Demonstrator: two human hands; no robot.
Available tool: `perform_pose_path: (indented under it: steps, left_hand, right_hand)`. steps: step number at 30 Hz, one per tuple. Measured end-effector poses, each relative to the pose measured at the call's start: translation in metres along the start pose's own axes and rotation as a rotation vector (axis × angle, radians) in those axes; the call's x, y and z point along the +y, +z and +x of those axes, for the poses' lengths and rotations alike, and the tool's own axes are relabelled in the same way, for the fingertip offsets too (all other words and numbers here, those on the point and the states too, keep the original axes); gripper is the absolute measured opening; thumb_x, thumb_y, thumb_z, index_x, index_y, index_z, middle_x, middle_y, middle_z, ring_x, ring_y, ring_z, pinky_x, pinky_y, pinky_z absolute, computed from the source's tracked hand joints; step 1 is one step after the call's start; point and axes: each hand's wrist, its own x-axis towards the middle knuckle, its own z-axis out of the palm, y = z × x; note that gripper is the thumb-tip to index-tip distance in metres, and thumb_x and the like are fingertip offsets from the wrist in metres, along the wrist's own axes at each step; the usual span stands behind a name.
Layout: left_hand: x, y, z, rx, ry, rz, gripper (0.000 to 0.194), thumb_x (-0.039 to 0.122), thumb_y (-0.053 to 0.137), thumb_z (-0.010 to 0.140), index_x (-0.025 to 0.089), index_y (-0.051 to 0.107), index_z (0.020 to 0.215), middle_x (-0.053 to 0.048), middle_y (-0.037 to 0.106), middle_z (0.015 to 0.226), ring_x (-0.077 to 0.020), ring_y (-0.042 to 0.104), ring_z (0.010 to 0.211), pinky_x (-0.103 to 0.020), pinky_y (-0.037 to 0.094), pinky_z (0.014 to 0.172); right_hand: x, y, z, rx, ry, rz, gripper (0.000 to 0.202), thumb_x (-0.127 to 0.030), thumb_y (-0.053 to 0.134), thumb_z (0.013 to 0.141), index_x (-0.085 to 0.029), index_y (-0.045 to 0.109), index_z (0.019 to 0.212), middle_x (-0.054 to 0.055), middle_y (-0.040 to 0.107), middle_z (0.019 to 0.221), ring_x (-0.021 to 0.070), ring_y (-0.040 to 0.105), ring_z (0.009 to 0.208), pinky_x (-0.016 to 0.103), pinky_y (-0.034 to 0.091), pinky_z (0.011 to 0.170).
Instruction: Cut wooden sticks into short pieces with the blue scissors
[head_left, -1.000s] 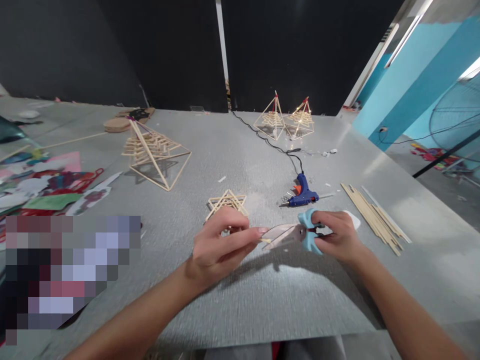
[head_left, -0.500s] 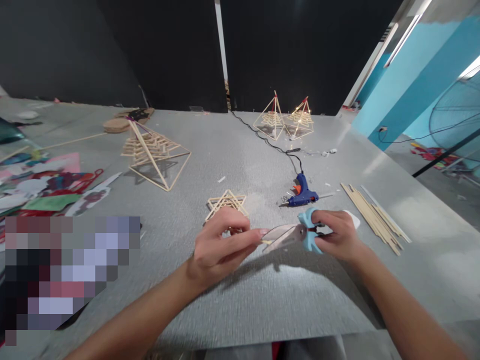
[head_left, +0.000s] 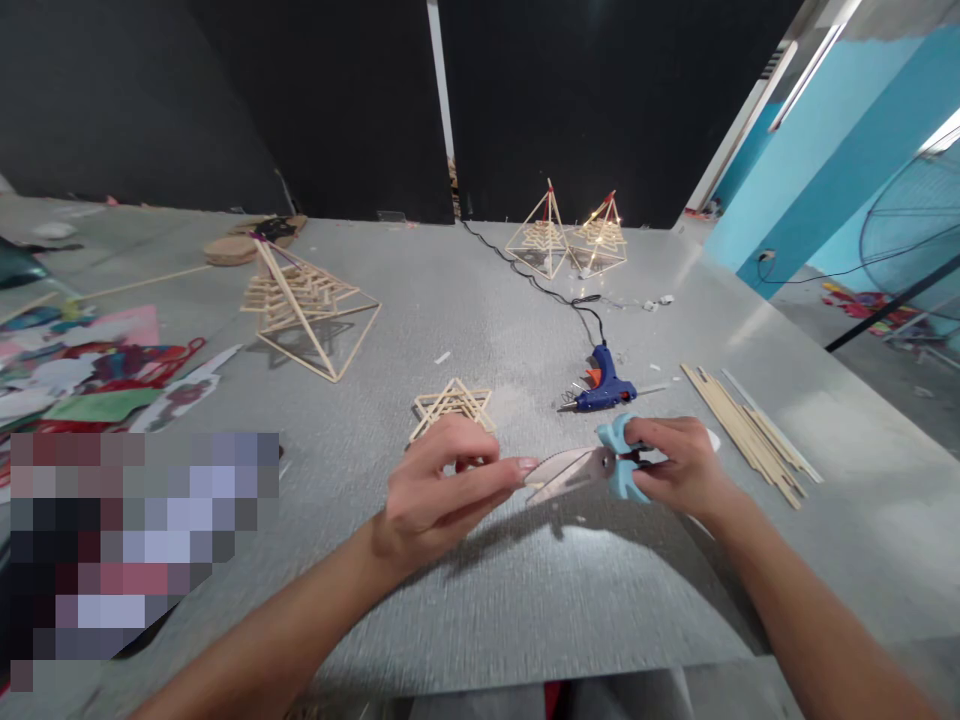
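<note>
My right hand (head_left: 679, 465) grips the light-blue handles of a pair of scissors (head_left: 574, 470), whose blades point left. My left hand (head_left: 450, 475) is closed in a pinch on a thin wooden stick (head_left: 535, 485); only a pale tip shows between the scissor blades, and the rest is hidden by the fingers. The blades stand a little apart at the left fingertips. Just behind my left hand lies a star-shaped frame of wooden sticks (head_left: 454, 400), its near part covered by the hand.
A blue glue gun (head_left: 606, 385) with a black cord lies beyond the scissors. Loose wooden sticks (head_left: 739, 435) lie at right. A stick pyramid (head_left: 307, 310) stands at left, two smaller pyramids (head_left: 550, 240) at the back, one lit. Paper and cloth scraps (head_left: 105, 370) cover the left side.
The scissor blades have closed slightly, and the right hand's fingers have drawn a little closer together. My left hand has hardly moved. A small pale bit now shows below the blades.
</note>
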Motion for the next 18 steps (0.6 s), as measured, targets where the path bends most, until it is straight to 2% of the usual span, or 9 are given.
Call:
perform_pose_path:
  steps: [8, 14, 16, 18]
  left_hand:
    - [0.0004, -0.0007, -0.0023, -0.002, -0.031, -0.028, 0.013, 0.014, 0.067, 0.107, 0.017, 0.076, 0.115, -0.002, 0.065, 0.091, -0.0153, 0.062, 0.078, -0.031, 0.053, 0.070]
    - [-0.0002, 0.0014, -0.0045, -0.019, -0.048, -0.032, 0.014, 0.016, 0.066, 0.108, 0.018, 0.076, 0.118, -0.003, 0.066, 0.090, -0.0153, 0.063, 0.079, -0.030, 0.054, 0.070]
    - [-0.0003, 0.0023, -0.0061, -0.010, -0.062, -0.033, 0.015, 0.016, 0.065, 0.109, 0.019, 0.077, 0.118, -0.003, 0.066, 0.090, -0.0151, 0.063, 0.078, -0.029, 0.055, 0.070]
    - [-0.0006, 0.0029, -0.0078, 0.002, -0.069, -0.029, 0.017, 0.015, 0.066, 0.108, 0.020, 0.077, 0.120, -0.003, 0.067, 0.092, -0.0153, 0.064, 0.080, -0.030, 0.056, 0.072]
  right_hand:
    - [-0.0018, -0.0030, -0.0006, 0.019, 0.002, -0.066, 0.015, -0.009, 0.054, 0.075, -0.024, 0.054, 0.079, -0.006, 0.056, 0.062, 0.0091, 0.043, 0.050, 0.021, 0.038, 0.052]
    - [-0.0027, -0.0019, -0.0002, 0.098, -0.003, -0.083, 0.019, -0.007, 0.057, 0.077, -0.025, 0.051, 0.074, -0.008, 0.046, 0.054, 0.0092, 0.032, 0.047, 0.024, 0.030, 0.048]
    - [-0.0012, -0.0003, 0.0003, 0.154, -0.011, -0.096, 0.019, -0.007, 0.057, 0.077, -0.025, 0.050, 0.075, -0.008, 0.046, 0.054, 0.0091, 0.034, 0.047, 0.024, 0.030, 0.048]
    - [0.0001, 0.0011, 0.0006, 0.174, 0.001, -0.092, 0.017, -0.010, 0.059, 0.079, -0.025, 0.051, 0.078, -0.007, 0.052, 0.057, 0.0096, 0.041, 0.049, 0.023, 0.034, 0.049]
